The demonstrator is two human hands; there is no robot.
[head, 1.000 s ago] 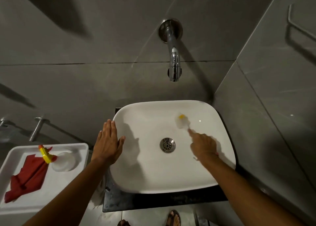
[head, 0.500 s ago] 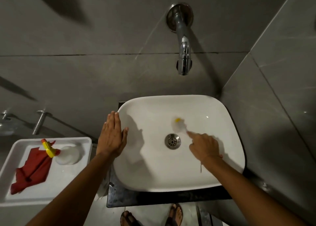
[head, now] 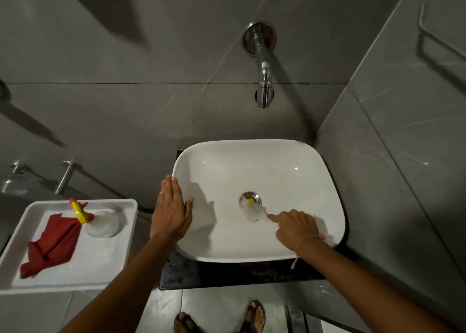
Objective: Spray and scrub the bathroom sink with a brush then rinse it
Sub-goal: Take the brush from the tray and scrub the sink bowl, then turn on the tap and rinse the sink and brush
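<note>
Right hand (head: 295, 228) fist-gripped on bristly white brush (head: 253, 211), index extended, at drain's 6 o'clock. Left hand (head: 171, 210) flat, fingers together, on glossy rounded sink (head: 302, 181) rim, 9 o'clock.

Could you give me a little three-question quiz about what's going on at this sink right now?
1. True or false: water is running from the tap.
2. Which hand holds the brush?
3. Where does the red cloth lie: A) in the sink, B) in the tray, C) on the floor?

Key: 1 false. 2 the right hand; the left hand rests flat on the sink's rim. 3 B.
</note>
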